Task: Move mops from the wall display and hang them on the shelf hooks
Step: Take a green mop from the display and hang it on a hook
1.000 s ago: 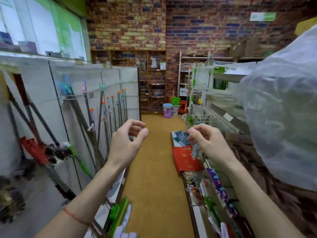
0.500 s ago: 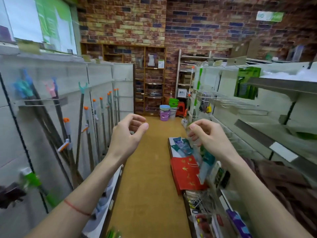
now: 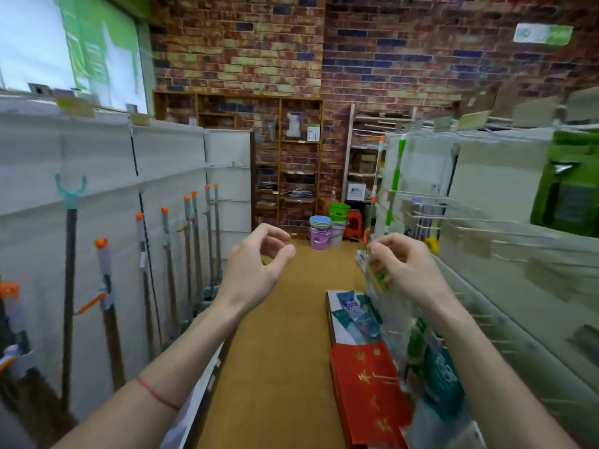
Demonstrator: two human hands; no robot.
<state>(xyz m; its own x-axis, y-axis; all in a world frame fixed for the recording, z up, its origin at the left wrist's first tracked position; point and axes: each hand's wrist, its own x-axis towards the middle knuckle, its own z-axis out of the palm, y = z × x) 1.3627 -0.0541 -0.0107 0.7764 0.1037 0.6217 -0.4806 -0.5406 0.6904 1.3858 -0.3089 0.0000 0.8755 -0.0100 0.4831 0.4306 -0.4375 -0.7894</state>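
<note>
Your two bare forearms reach forward down the aisle, a thin red string around the left wrist. Your left hand [image 3: 256, 270] is empty, its grip a loose curl with thumb and fingers apart. Your right hand [image 3: 405, 270] pinches something small, clear and green, too blurred to name. Below it lie flat red packets with gold lettering [image 3: 369, 387], glossy and stacked on the low shelf. Along the white panel wall [image 3: 168, 150] on your left stand the long-handled mops [image 3: 167, 273], about eight slim poles, most with orange caps, one with a teal forked tip. On your right, bare wire shelf hooks [image 3: 466, 209] jut from the pale shelving. Farther off, stacked plastic buckets [image 3: 321, 231] sit before the rough brick wall [image 3: 259, 50].
</note>
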